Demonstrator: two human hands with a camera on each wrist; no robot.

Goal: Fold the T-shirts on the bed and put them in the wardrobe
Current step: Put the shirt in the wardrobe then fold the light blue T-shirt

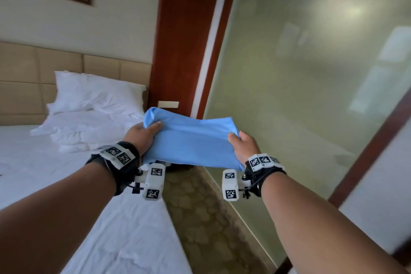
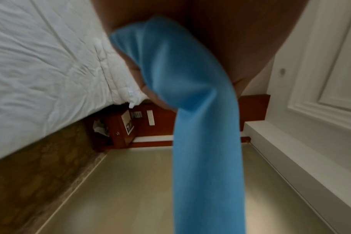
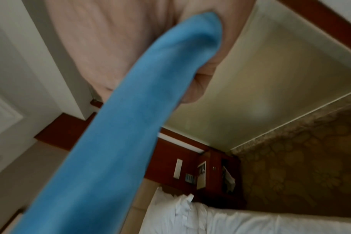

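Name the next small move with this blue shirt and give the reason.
Probably carry the folded blue T-shirt on toward the wardrobe, keeping it level. The left hand and right hand each grip one end, and it already hangs clear of the bed, over the carpet. No wardrobe shows in any view, so turning to find it likely comes first.

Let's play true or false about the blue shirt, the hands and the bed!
1. Both hands hold the blue T-shirt. True: left hand and right hand grip opposite ends.
2. The T-shirt lies flat on the bed. False: it is held in the air, beside the bed.
3. The pillows are white. True.
4. The floor beside the bed is bare wood. False: it is patterned carpet.
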